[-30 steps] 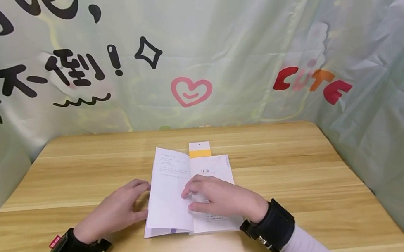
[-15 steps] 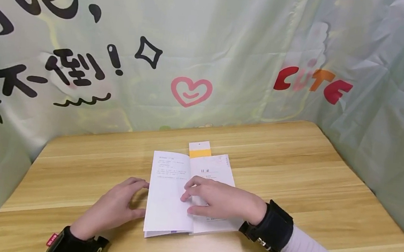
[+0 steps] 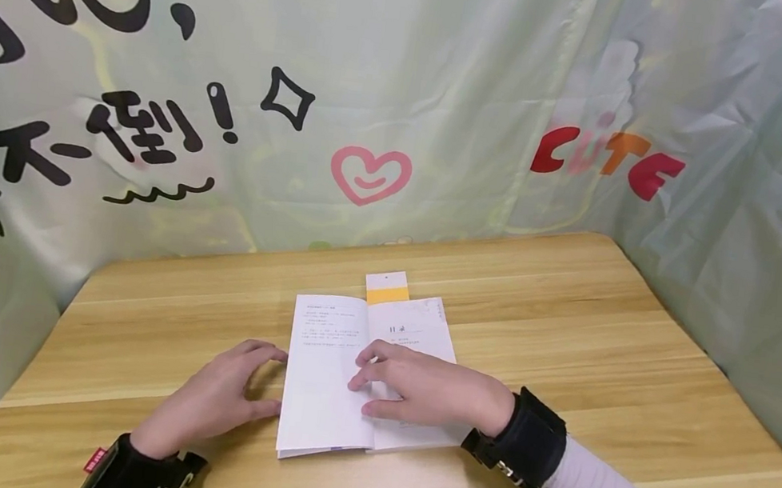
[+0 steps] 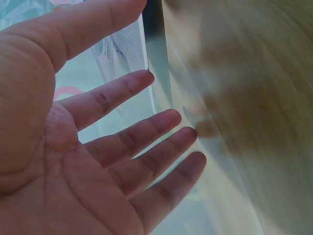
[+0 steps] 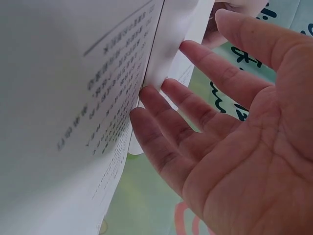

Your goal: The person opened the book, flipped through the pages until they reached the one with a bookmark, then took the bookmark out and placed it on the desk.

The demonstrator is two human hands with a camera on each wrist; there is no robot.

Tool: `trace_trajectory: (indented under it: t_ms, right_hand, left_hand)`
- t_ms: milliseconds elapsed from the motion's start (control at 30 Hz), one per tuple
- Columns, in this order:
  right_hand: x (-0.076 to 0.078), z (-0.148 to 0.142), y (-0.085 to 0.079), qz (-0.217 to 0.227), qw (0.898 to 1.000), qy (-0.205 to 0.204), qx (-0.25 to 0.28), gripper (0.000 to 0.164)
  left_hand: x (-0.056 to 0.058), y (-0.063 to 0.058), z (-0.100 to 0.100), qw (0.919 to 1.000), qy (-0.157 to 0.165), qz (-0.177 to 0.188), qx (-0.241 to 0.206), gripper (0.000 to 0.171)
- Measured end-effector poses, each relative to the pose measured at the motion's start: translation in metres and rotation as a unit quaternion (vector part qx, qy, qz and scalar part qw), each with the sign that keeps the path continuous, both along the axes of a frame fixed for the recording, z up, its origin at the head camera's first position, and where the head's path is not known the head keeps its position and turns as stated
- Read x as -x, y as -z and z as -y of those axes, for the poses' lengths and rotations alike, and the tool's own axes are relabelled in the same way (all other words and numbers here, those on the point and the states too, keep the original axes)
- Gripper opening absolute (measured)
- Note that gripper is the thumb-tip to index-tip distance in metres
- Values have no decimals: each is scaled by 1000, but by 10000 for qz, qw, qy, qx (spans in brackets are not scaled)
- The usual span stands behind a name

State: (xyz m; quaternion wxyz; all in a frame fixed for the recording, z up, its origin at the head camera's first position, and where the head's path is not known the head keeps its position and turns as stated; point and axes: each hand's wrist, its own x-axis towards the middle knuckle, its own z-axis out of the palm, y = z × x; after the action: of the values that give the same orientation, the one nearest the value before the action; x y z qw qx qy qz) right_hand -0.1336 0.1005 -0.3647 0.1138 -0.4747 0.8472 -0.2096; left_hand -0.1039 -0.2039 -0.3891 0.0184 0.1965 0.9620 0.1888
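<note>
A book point(image 3: 319, 397) lies open on the wooden table, its left page mostly blank below a few printed lines and its right page printed with a contents list. My right hand point(image 3: 429, 385) rests over the middle of the book; in the right wrist view its straight fingertips point(image 5: 149, 98) touch the paper at the fold. Beside the left edge of the book is my left hand point(image 3: 214, 397), fingers extended and thumb apart, the tips right at the page edge. The left wrist view shows its palm point(image 4: 83, 161) holding nothing.
A white card with a yellow band point(image 3: 388, 287) sticks out from the top of the book. The wooden table point(image 3: 570, 321) is bordered by a printed fabric backdrop point(image 3: 453, 82) at the back and sides. Both wrists wear black straps point(image 3: 531, 441).
The left page has settled flatter and slightly to the left. My left hand has drifted a little left, while my right hand has barely moved.
</note>
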Motion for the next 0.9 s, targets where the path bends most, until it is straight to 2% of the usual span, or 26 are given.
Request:
trace_trajectory:
  t_ms: [267, 633, 767, 900]
  right_hand:
    - [1, 1, 3, -32, 10000, -35, -25, 31]
    - [0, 1, 3, -178, 9998, -72, -87, 30]
    - [-1, 1, 3, -176, 9998, -78, -95, 31]
    - [-1, 1, 4, -175, 9998, -73, -109, 31]
  left_hand:
    - [1, 0, 2, 10000, 46, -43, -17, 58]
    - [1, -1, 4, 9998, -32, -173, 20, 70]
    - [1, -3, 3, 9995, -100, -312, -35, 65]
    - [1, -5, 0, 9977, 25, -654, -159, 57]
